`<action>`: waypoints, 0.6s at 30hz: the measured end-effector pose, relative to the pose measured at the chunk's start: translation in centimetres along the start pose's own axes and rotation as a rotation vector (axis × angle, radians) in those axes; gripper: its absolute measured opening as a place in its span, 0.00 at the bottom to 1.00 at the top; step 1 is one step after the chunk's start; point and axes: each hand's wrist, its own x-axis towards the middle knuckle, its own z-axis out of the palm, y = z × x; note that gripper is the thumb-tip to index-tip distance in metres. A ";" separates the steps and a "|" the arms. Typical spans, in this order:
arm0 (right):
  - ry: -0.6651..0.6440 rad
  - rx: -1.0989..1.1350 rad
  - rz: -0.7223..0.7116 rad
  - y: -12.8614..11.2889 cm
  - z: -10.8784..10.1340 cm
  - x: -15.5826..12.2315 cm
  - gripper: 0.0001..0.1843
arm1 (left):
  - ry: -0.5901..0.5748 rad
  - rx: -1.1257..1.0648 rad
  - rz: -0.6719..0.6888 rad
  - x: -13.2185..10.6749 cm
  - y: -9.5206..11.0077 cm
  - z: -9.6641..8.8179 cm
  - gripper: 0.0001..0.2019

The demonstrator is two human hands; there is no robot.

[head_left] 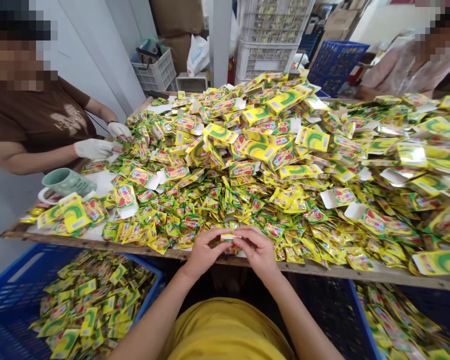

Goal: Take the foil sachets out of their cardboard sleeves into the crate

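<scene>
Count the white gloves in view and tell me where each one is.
2: the nearer glove, just beyond the pale green mug, and the farther glove, both on the left co-worker. The right co-worker's hands are hidden, so more may exist.

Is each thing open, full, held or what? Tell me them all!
Left hand: pinching small pack
Right hand: pinching it too
Mug: open on top
Table: heaped with boxes and sachets
Left blue crate: holding many boxes
Co-worker's gloves: worn
One box at right: flap open
</scene>
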 end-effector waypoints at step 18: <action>-0.181 -0.484 -0.181 -2.3 -0.6 0.4 0.06 | -0.023 -0.062 -0.071 -0.5 0.3 0.8 0.21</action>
